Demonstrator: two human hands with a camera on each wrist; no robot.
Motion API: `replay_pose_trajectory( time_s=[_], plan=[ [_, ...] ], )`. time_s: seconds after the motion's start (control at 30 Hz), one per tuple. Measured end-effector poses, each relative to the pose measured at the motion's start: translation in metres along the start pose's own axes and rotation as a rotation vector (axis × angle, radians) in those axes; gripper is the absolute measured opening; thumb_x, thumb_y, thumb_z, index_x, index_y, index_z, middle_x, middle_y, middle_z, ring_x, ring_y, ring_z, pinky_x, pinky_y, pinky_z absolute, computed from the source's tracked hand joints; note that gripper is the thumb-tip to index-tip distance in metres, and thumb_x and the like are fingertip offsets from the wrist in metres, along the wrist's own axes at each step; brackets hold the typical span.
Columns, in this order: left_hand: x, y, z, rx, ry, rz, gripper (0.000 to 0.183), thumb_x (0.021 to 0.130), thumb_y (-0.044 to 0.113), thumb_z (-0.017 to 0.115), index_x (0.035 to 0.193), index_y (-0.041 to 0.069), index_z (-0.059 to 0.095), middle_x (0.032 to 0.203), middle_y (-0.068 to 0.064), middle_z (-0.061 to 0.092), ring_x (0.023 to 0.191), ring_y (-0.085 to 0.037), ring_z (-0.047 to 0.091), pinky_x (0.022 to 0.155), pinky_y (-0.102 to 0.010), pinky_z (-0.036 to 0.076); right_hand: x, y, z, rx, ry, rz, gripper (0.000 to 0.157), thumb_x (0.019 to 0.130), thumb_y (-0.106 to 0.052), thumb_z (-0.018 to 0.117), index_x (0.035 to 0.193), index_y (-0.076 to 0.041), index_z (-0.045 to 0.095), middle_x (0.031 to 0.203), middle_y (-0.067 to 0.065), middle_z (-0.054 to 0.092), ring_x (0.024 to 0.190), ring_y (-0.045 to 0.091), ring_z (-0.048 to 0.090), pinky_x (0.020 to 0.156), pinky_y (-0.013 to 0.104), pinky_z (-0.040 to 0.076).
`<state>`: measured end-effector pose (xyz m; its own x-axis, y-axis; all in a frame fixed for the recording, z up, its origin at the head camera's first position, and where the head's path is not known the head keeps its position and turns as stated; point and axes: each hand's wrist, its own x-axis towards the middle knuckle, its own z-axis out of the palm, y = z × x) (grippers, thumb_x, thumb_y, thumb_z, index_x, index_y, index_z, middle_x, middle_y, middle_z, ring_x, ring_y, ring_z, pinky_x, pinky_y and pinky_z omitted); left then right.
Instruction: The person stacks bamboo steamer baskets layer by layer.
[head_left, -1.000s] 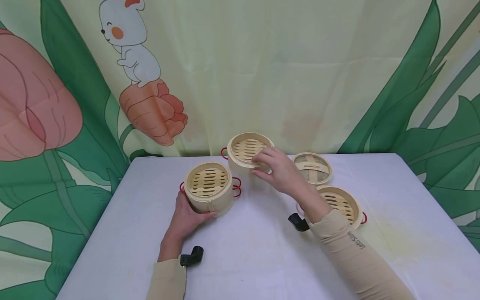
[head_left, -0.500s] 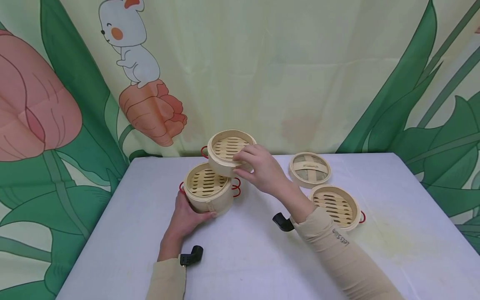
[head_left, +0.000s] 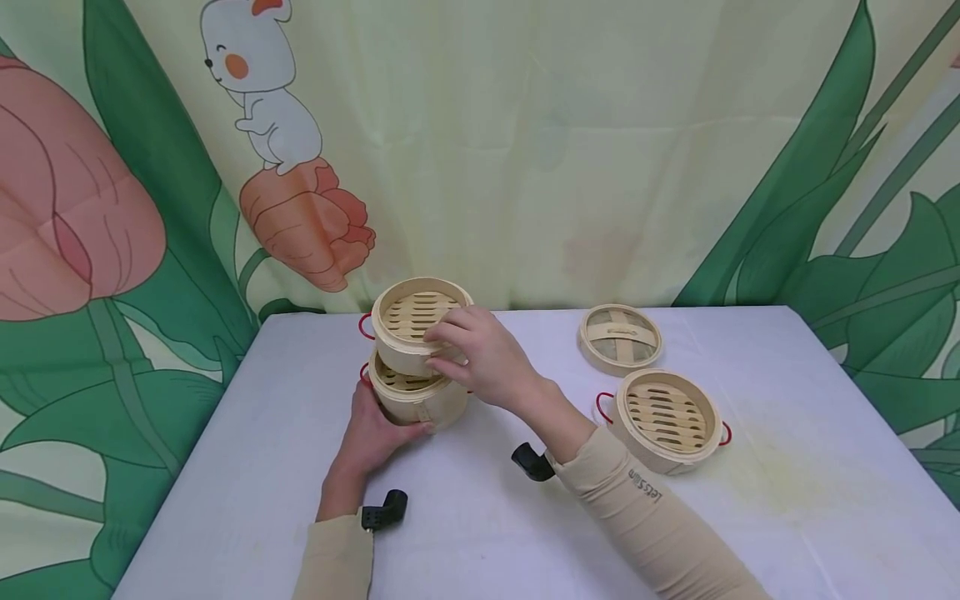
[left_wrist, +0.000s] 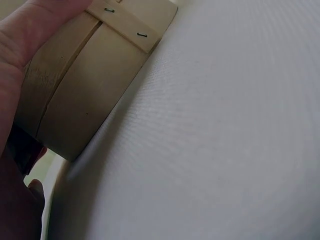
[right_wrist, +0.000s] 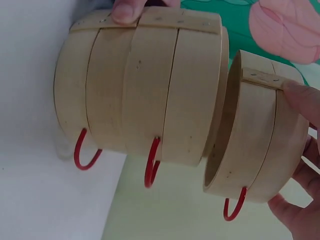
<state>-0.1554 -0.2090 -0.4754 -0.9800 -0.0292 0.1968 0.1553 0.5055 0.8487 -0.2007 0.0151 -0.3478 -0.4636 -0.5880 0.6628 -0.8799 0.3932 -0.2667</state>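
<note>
A stack of two bamboo steamer baskets (head_left: 429, 407) stands left of the middle of the table, red loop handles on its sides. My left hand (head_left: 372, 435) grips its left and front side low down, the thumb along the front wall; in the left wrist view the stack (left_wrist: 95, 82) sits on the cloth. Directly above, my right hand (head_left: 486, 357) pinches another bamboo steamer basket (head_left: 396, 350) by its right rim and wall. In the right wrist view this basket (right_wrist: 247, 135) hangs slightly tilted, a narrow gap between it and the stack's top rim (right_wrist: 218, 95).
Right of the stack, a further steamer basket (head_left: 666, 421) with red handles rests on the white-clothed table (head_left: 480, 525). Just behind it lies a woven steamer lid (head_left: 619, 340). A printed curtain (head_left: 525, 167) hangs along the table's back edge.
My right hand has carried its basket leftward from behind the stack to right over it. The left hand stays in place on the stack. The basket on the right is now uncovered by the arm.
</note>
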Motion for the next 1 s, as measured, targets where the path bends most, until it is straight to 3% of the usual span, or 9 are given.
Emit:
replay_pose_trajectory(
  time_s=[0.5,1.0],
  plan=[
    [0.000,0.000,0.000,-0.016,0.009,0.013,0.126,0.057,0.026,0.101,0.151,0.002,0.020,0.145,-0.019,0.034,0.131,-0.031,0.034,0.109,-0.048,0.029,0.000,-0.014,0.008,-0.022,-0.013,-0.044,0.024,0.083,-0.017,0.085,0.102,-0.010,0.073,0.101,-0.001,0.066,0.097,0.022,0.060,0.095,0.035,0.044],
    [0.000,-0.004,0.002,-0.059,0.033,0.084,0.126,0.056,0.022,0.100,0.152,0.004,0.022,0.146,-0.014,0.037,0.130,-0.027,0.036,0.109,-0.047,0.029,-0.004,-0.019,0.014,-0.046,-0.043,-0.048,0.024,0.082,-0.019,0.085,0.101,-0.013,0.072,0.100,-0.002,0.065,0.097,0.023,0.059,0.098,0.036,0.042]
  ],
)
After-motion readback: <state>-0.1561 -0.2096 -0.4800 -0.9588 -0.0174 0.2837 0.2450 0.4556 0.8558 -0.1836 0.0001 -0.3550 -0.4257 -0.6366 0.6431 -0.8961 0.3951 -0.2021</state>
